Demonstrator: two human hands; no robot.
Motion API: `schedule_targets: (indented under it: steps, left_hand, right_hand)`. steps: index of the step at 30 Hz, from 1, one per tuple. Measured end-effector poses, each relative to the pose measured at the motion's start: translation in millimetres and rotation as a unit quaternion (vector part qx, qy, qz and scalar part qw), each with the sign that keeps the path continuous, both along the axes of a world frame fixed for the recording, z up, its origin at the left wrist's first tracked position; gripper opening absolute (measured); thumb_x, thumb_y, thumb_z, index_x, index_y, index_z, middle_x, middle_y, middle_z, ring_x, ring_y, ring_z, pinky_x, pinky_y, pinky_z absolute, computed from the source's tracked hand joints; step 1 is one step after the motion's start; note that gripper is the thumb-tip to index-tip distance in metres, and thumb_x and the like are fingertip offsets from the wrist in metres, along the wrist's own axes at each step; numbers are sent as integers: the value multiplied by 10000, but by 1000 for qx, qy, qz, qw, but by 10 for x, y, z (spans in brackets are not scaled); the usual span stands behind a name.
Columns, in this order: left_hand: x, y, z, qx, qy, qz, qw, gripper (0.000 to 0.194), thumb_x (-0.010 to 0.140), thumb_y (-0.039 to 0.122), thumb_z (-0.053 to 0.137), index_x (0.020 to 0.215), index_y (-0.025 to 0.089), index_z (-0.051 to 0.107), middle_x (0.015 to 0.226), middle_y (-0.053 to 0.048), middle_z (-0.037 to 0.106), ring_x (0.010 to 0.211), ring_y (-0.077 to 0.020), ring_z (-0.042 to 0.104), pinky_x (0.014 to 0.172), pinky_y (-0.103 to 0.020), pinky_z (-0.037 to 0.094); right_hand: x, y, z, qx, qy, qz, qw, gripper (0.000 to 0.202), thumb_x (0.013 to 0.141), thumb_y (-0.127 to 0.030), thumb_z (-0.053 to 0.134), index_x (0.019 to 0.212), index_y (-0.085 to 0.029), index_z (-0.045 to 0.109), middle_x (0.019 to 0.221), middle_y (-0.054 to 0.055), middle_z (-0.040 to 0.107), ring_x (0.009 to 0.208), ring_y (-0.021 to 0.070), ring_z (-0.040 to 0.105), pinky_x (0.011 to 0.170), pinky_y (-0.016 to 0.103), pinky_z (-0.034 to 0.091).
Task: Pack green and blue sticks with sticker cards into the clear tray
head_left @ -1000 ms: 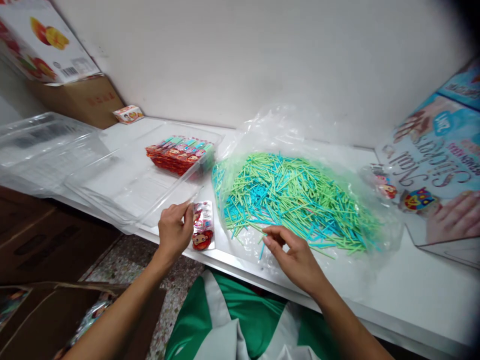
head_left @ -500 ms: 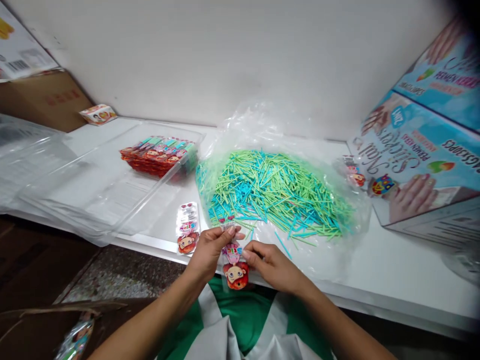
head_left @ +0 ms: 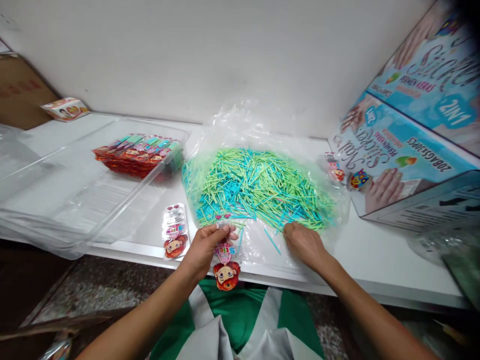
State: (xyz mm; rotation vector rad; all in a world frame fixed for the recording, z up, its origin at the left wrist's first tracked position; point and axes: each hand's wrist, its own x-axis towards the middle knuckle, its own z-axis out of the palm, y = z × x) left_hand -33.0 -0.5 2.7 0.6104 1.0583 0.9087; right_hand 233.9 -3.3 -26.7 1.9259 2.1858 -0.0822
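My left hand (head_left: 205,248) pinches a small printed packet (head_left: 226,276) with a red-haired cartoon figure, held upright over the table's front edge. To its right, my right hand (head_left: 305,245) reaches down at the near edge of a heap of thin green and blue sticks (head_left: 262,187). Its fingers are curled together, and their tips are hidden, so I cannot make out what is in them. The sticks lie on a clear plastic bag (head_left: 236,122). Left of my left hand lies a stack of similar flat packets (head_left: 175,231).
A clear plastic tray (head_left: 123,212) at the left holds a pile of filled packets (head_left: 137,155). Large blue printed boxes (head_left: 412,125) stand at the right. A small box (head_left: 65,109) and a brown carton (head_left: 22,92) are at the far left.
My right hand has left the packet and moved right to the edge of the stick heap. My left hand still holds the packet. The view has shifted slightly right.
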Motion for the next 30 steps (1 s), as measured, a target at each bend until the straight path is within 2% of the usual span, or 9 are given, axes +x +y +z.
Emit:
schedule_targets:
  steps: [3,6,8,14,17,22,30]
  left_hand:
    - [6,-20,-15,10,4,-7,1000,285,701,358,733,837,108,719,720,-62,710,639,-104,600,609,-184,454]
    - [-6,-30,-23,19,10,-6,1000,274,717,351,722,840,105,719,723,-61,712,661,-103,606,640,-180,458]
    - [-7,-28,-27,23,16,-5,1000,268,721,347,720,831,103,720,722,-64,713,656,-99,604,646,-177,457]
    - [37,-33,-10,24,11,-19,999,270,721,353,719,827,105,716,705,-63,710,634,-102,603,634,-189,461]
    - [23,-38,14,28,7,-22,999,262,729,354,714,817,107,718,717,-62,711,631,-95,599,623,-182,458]
    - [-34,-4,16,34,6,-1,999,261,718,352,723,811,108,722,721,-65,710,669,-108,610,637,-185,465]
    - [-59,67,42,40,23,14,999,264,705,363,729,797,116,720,719,-55,705,625,-95,592,615,-182,453]
  right_hand:
    - [-164,86,-42,17,18,-5,1000,260,953,-265,322,960,-161,560,931,101,628,847,214,613,657,287,386]
    - [-276,191,-23,25,24,-31,999,333,942,-398,332,1042,-148,529,1020,128,613,917,244,608,685,300,408]
    - [-327,290,4,5,19,-41,999,380,918,-432,364,1066,-122,529,1047,159,608,928,271,612,697,320,424]
    - [-458,635,86,-60,14,-2,998,264,836,-164,450,1043,-73,586,1014,206,642,924,287,636,738,347,444]
    - [-410,690,164,-72,25,17,997,247,820,-143,458,1000,-52,602,984,228,648,894,308,642,719,368,448]
    - [-196,662,251,-32,91,44,994,263,911,-256,349,914,-107,565,910,181,639,856,273,619,731,357,427]
    - [-48,539,71,34,245,7,969,298,967,-329,214,905,-178,464,832,78,596,733,183,568,670,294,431]
